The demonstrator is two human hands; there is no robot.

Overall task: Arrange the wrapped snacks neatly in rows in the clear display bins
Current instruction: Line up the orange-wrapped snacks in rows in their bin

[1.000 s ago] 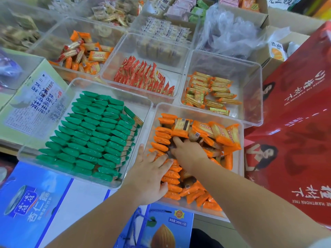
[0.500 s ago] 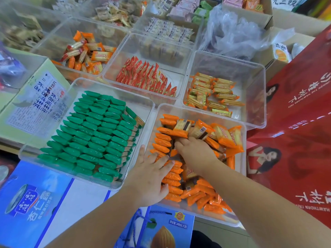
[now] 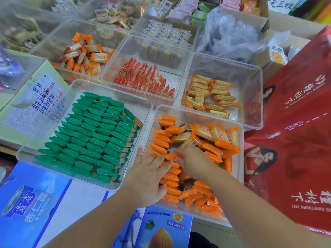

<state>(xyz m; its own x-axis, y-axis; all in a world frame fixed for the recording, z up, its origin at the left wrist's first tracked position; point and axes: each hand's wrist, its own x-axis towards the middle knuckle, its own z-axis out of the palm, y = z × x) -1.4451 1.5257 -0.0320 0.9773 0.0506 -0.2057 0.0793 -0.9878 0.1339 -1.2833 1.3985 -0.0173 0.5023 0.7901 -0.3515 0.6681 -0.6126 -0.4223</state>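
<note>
Head view: left grip [image 3: 150, 178] flat, fingers spread, pressing the row of orange snacks [image 3: 171, 183] along the left side of the near-right bin [image 3: 200, 116]. Mid-bin, right grip [image 3: 192, 161] curled into the loose pile; can't tell if it holds a pack.

Support: cardboard cartons lying flat.
Near left: blue carton [image 3: 35, 203], under the bin of green snacks [image 3: 139, 108].
Far left: pale green carton [image 3: 26, 108], beside the same bin.
Near middle: almond carton [image 3: 161, 230], under the bin of orange snacks [image 3: 206, 117].
</note>
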